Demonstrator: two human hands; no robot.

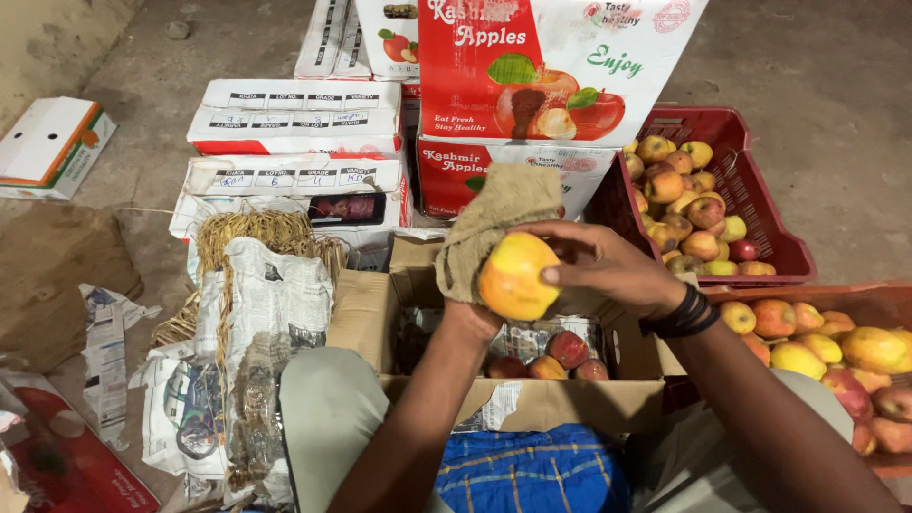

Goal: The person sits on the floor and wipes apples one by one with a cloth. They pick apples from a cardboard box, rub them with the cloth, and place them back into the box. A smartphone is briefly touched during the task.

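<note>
My right hand (598, 266) holds a yellow-orange apple (516, 277) in front of me, fingers curled over its top and right side. My left hand (472, 309) is mostly hidden under a brown burlap cloth (494, 223) that it grips and presses against the apple's left side. Both hands hover above an open cardboard box (532, 404) with a few red apples (567, 350) lying in it on paper. A black band sits on my right wrist.
A red crate of apples (760, 209) stands at the right rear, and an orange crate of apples (883, 302) at the right. Printed apple cartons (546, 85) are stacked behind. Straw (256, 233) and crumpled newspaper (271, 304) lie to the left.
</note>
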